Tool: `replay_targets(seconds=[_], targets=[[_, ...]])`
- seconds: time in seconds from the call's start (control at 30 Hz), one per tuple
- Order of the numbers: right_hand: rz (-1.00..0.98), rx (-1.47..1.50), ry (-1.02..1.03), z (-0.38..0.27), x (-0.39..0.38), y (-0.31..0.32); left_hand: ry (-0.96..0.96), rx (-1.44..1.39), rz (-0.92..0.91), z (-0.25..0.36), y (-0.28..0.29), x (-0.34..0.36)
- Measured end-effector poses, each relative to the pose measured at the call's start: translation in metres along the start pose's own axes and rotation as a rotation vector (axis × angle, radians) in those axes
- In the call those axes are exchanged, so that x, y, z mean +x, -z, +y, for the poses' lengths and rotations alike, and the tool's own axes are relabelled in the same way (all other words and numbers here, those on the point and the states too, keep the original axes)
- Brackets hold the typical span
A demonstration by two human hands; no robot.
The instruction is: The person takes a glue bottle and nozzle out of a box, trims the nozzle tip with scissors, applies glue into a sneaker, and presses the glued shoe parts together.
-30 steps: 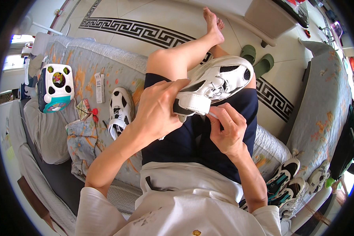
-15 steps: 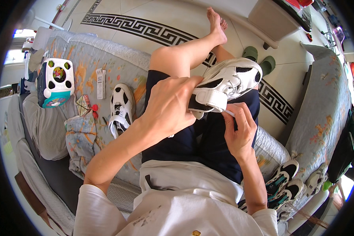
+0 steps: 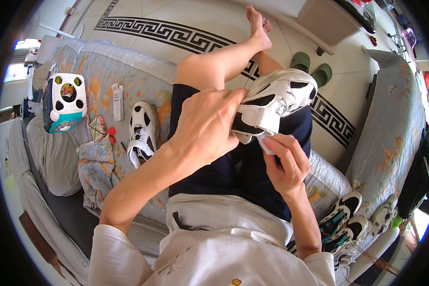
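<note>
Above my lap, my left hand (image 3: 205,121) grips a white and black sneaker (image 3: 294,97) by its heel end, the toe pointing away to the right. My right hand (image 3: 288,162) pinches a small white piece (image 3: 266,145) between thumb and fingertips, just below the sneaker's strap. Whether that piece is a part of the sneaker or a separate thing I cannot tell. A second sneaker (image 3: 143,126) of the same look lies on the flowered sofa cover to my left, its strap turned toward me. Beside it is a slim white box (image 3: 118,102).
A white and teal plastic toy (image 3: 67,102) stands at the left, near a small carton (image 3: 98,127) and a red item (image 3: 112,135). Several more sneakers (image 3: 350,202) sit at the lower right. Green clogs (image 3: 322,75) lie on the tiled floor (image 3: 176,19) beyond my legs.
My right hand has shifted slightly down and left, and more of the white piece in its fingers now shows. The sneaker stays in my left hand, nearly still.
</note>
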State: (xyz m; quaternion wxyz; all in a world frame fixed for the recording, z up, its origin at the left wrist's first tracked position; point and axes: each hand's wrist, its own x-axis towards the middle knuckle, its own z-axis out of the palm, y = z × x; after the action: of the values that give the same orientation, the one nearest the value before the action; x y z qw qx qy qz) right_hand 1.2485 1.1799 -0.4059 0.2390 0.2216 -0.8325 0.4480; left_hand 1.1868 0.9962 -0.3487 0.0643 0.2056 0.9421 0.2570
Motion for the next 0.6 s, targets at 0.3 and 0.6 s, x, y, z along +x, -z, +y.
replay_targets(seconds=[0.3,0.6], targets=[[-0.083,0.038,0.191,0.004,-0.014,-0.007,-0.036,0.010,-0.007,0.007,0.002,0.001],[0.013,0.061,0.111,0.005,-0.017,-0.007,-0.008,-0.112,0.000,0.007,0.001,0.003]])
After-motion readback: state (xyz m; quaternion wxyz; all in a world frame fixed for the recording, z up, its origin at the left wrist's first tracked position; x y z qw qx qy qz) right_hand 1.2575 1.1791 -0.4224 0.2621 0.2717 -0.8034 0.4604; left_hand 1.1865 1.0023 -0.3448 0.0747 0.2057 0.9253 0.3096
